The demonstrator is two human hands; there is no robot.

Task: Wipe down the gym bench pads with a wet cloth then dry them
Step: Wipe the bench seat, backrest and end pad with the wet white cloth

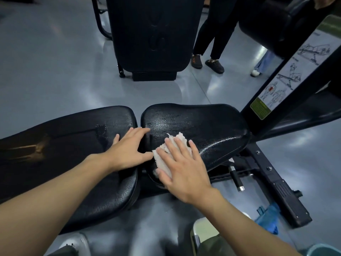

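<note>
A crumpled white cloth (180,137) lay on the near left part of the black seat pad (203,122), just beside the gap to the long back pad (73,145). The seat pad glistened with a wet-looking sheen, and the back pad bore a scuffed patch towards its left end.

Dim, cool indoor light from overhead, soft pale reflections on the glossy grey floor (55,71), speckled glare on the glistening seat pad (193,122), black surfaces crushed to near no detail, strong wide-angle bending toward the edges, slight motion blur on the left hand (127,150), soft focus in the lower corners
</note>
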